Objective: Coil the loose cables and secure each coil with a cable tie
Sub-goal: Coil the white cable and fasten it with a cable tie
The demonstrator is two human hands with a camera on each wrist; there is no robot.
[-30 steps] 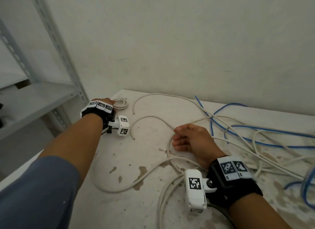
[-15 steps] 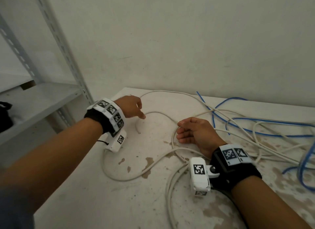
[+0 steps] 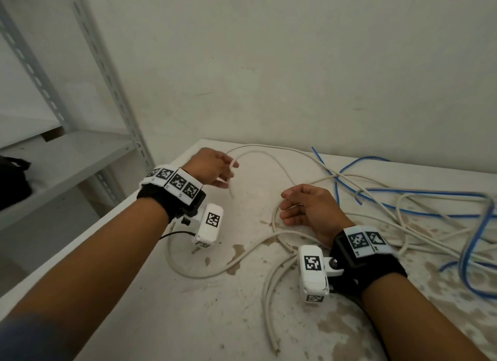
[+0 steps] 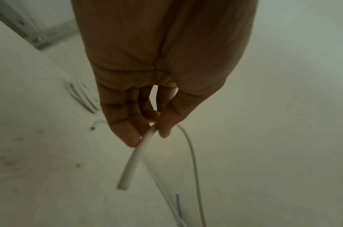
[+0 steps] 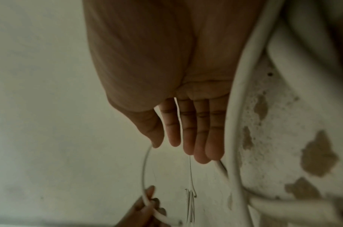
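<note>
A long white cable point(image 3: 269, 159) sprawls in loops over the stained white table point(image 3: 188, 320). My left hand point(image 3: 228, 176) is at the far left and pinches this cable near its free end between thumb and fingers point(image 4: 128, 135). The short cut end point(image 4: 123, 185) hangs below the pinch. My right hand point(image 3: 289, 207) rests at the table's middle, fingers point(image 5: 198, 138) relaxed and nearly straight, lying over a loop of the same cable. A blue cable point(image 3: 403, 212) lies tangled with white strands to the right.
A grey metal shelf rack point(image 3: 67, 159) stands left of the table, with a black object point(image 3: 13, 183) on it. The wall runs close behind the table. A small bundle of thin pale strips point(image 4: 81, 98) lies near the far left corner, blurred.
My left hand came from the far left corner rightward to the white cable's end, took hold of it and lifted it. My right hand has stayed almost in place.
</note>
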